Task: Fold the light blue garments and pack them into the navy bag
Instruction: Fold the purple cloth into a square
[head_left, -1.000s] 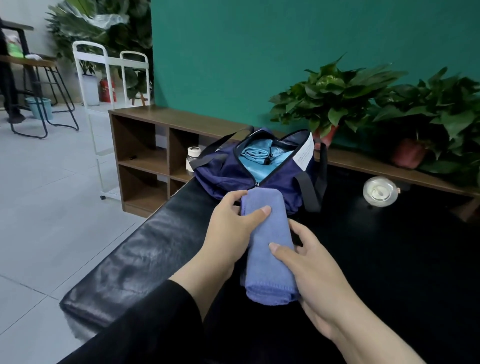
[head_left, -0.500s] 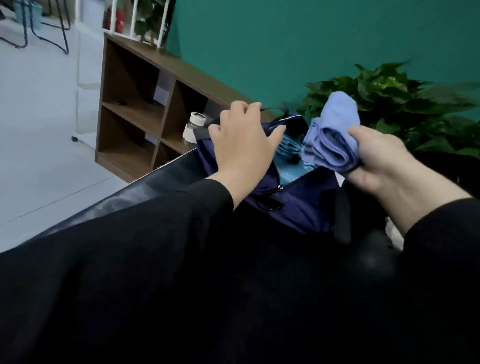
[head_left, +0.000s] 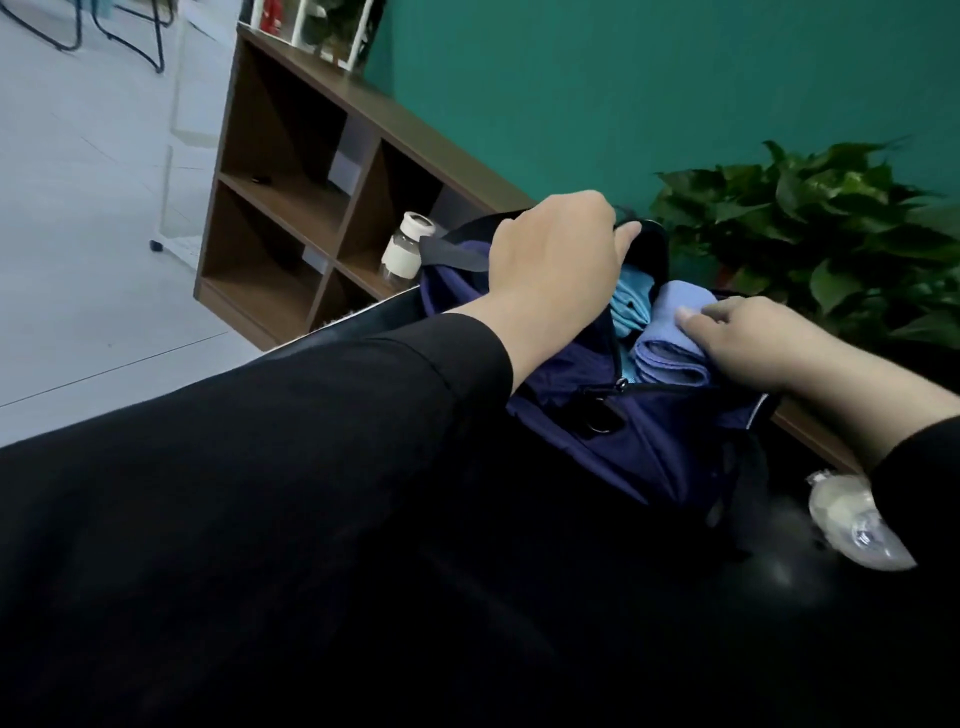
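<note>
The navy bag (head_left: 649, 441) stands open on the black table, at centre right. My left hand (head_left: 556, 249) grips the bag's far rim and holds the opening wide. My right hand (head_left: 748, 338) is closed on a folded light blue garment (head_left: 670, 338) that sits inside the bag's mouth. A second, brighter blue garment (head_left: 631, 301) lies in the bag just behind it. My black left sleeve covers much of the lower left of the view.
A brown wooden shelf unit (head_left: 291, 208) stands behind the table, with a clear white-capped bottle (head_left: 402, 249) at the bag's left. Potted green plants (head_left: 810, 234) are at the back right. A clear plastic container (head_left: 852, 525) lies on the black table (head_left: 727, 623).
My right hand has lowered the folded garment from above the bag down into its opening. My left hand has shifted along the bag's rim, still holding it open.
</note>
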